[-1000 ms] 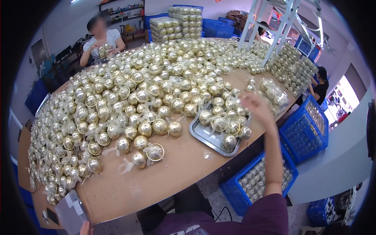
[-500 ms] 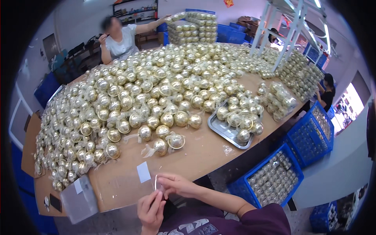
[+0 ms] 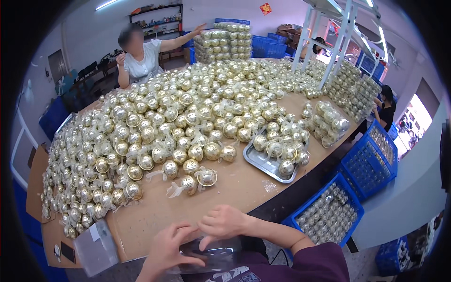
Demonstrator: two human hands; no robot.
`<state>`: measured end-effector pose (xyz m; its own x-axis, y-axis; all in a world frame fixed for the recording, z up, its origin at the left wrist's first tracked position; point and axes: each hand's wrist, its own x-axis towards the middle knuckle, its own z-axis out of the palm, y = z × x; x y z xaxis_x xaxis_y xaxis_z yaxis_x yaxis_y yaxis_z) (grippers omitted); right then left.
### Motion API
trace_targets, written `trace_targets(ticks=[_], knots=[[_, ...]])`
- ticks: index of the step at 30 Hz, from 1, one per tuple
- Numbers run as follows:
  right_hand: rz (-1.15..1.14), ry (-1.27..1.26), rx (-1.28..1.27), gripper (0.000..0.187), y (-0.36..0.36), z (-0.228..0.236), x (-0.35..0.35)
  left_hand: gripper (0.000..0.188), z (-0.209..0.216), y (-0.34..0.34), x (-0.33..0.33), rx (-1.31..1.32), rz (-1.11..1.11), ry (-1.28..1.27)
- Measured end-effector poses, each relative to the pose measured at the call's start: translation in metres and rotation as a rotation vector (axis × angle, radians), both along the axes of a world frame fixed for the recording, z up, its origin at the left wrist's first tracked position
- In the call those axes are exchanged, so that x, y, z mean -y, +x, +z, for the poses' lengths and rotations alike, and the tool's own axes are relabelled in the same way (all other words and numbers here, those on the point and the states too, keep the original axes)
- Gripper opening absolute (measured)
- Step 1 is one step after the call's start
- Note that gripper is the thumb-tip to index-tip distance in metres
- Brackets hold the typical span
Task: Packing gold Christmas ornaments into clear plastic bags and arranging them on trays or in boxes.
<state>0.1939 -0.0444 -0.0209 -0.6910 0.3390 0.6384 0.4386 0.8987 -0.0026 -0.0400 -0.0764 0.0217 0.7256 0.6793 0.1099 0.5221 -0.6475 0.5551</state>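
A clear, shiny plastic piece (image 3: 223, 250), perhaps a box or sheet, is between my hands at the near table edge, in front of my purple shirt. My left hand (image 3: 168, 248) curves around its left side, thumb below and fingers above. Over its upper edge, my right hand (image 3: 224, 222) is closed with the fingers curled and the thumb pointing down. The plastic's full shape is hard to make out. Just beyond my hands lie several gold ball ornaments (image 3: 189, 184) with pale ribbons, at the front of a large heap (image 3: 188, 113).
A metal tray (image 3: 256, 157) of ornaments stands right of centre, beside a packed clear box (image 3: 331, 120). A flat clear plastic stack (image 3: 96, 251) and a phone (image 3: 68, 252) lie at left. Blue crates (image 3: 293, 221) stand at right. Across the table sits a person (image 3: 143, 61).
My hands have moved from a pinch near the plastic's edge to a wider hold around it, closer to me. The white card on the table in front of me is no longer visible.
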Motion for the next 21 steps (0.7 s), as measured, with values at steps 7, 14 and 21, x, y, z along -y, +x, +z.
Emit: trace_targets(ticks=[7,14,21], knots=[[0.044,-0.576,-1.260,0.048,0.026,0.047,-0.011,0.045,0.000,0.027,-0.007,0.487,0.484,-0.189],[-0.095,-0.910,-1.250,0.011,0.000,0.013,0.001,0.032,-0.024,0.060,-0.025,0.980,0.681,-0.003],[-0.374,-0.600,-1.519,0.034,-0.017,-0.012,-0.021,0.029,-0.064,0.052,-0.044,1.094,0.498,0.127]])
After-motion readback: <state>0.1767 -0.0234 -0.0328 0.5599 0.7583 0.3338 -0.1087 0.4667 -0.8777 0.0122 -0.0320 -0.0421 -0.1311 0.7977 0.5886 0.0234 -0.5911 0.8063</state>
